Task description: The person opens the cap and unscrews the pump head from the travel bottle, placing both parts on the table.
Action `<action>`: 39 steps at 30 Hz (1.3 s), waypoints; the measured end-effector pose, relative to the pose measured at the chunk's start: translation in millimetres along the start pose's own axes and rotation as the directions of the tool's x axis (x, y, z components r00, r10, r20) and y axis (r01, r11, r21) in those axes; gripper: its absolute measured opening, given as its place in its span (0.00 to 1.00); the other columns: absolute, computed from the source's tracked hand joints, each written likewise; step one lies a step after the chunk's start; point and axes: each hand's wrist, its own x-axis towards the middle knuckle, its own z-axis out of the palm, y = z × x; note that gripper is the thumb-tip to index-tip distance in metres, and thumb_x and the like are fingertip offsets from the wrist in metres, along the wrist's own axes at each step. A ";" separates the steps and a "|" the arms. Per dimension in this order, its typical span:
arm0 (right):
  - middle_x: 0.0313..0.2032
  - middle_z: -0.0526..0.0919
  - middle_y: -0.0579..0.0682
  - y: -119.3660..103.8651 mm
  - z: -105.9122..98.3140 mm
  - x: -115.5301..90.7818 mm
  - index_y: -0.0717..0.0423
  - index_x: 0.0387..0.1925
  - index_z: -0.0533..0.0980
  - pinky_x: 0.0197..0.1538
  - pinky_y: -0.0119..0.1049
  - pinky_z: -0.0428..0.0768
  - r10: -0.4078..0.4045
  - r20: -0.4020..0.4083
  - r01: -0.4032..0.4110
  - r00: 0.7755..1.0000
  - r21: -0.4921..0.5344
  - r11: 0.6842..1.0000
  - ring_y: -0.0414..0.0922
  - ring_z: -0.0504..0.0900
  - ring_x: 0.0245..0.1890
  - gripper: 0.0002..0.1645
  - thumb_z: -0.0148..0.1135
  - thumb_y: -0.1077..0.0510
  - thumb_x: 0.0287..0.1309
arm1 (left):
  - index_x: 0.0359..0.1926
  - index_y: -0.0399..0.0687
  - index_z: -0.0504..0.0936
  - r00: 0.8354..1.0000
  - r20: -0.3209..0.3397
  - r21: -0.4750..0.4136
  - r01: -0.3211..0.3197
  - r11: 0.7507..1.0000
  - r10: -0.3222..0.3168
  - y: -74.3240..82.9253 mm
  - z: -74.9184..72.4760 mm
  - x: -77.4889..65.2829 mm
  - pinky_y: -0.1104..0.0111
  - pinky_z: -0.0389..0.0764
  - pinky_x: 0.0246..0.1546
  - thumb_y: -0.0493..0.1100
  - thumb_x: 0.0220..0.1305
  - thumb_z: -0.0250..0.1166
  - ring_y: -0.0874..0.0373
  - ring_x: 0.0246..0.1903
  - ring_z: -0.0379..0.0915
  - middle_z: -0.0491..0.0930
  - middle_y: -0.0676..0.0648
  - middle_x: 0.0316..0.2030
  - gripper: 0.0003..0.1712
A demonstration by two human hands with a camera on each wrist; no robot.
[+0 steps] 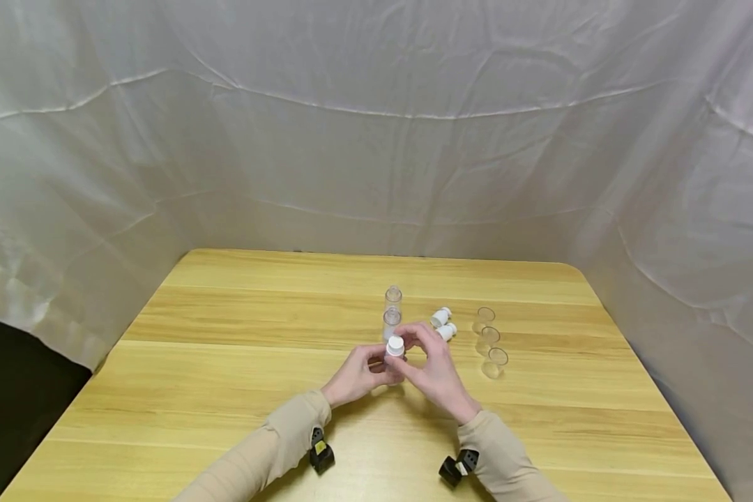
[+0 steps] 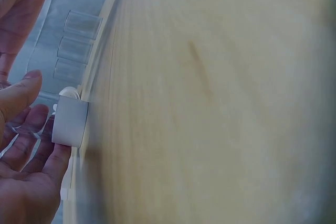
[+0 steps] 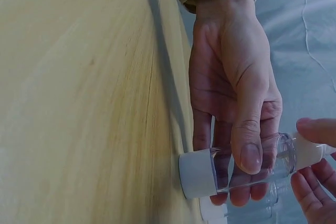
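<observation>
In the head view, my left hand (image 1: 360, 375) grips the body of a clear bottle (image 3: 247, 169) with a white base (image 3: 197, 174). The bottle stands upright just above or on the table; I cannot tell which. A white pump head (image 1: 395, 344) sits on its top, and my right hand (image 1: 436, 369) pinches it between thumb and fingers. In the left wrist view, the white base (image 2: 70, 121) hangs below the left fingers. Two more clear bottles (image 1: 392, 298) stand right behind the hands. Two loose white pump heads (image 1: 440, 317) lie beside the right hand, one partly hidden.
Three clear caps (image 1: 495, 364) stand in a row to the right on the wooden table (image 1: 226, 362). A pale curtain (image 1: 376, 167) hangs along the back and both sides. Dark devices (image 1: 321, 453) are strapped at both wrists.
</observation>
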 end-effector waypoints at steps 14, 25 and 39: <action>0.44 0.83 0.54 -0.5 -1.0 0.2 0.62 0.50 0.78 0.51 0.33 0.86 0.018 0.022 -0.017 1.000 -0.005 1.000 0.42 0.82 0.43 0.24 0.75 0.68 0.50 | 0.57 0.32 0.80 1.000 0.002 -0.004 0.000 1.000 0.000 -0.2 0.1 0.2 0.63 0.81 0.64 0.36 0.62 0.70 0.40 0.59 0.79 0.82 0.33 0.56 0.23; 0.46 0.82 0.54 -2.0 -2.0 0.4 0.62 0.54 0.77 0.54 0.33 0.84 0.020 0.049 -0.020 0.999 0.000 1.000 0.43 0.80 0.45 0.28 0.75 0.67 0.49 | 0.55 0.32 0.80 1.000 -0.003 -0.008 0.012 1.000 -0.012 1.6 0.4 0.4 0.61 0.80 0.64 0.34 0.62 0.70 0.40 0.58 0.79 0.83 0.34 0.55 0.21; 0.47 0.83 0.54 -2.4 -0.6 1.6 0.61 0.51 0.79 0.57 0.34 0.82 0.027 0.048 -0.026 0.998 -0.010 1.000 0.44 0.80 0.46 0.23 0.73 0.67 0.51 | 0.55 0.31 0.80 1.000 0.005 -0.007 -0.003 1.000 0.003 -0.2 -0.3 0.9 0.60 0.79 0.66 0.34 0.62 0.69 0.40 0.59 0.78 0.82 0.33 0.55 0.21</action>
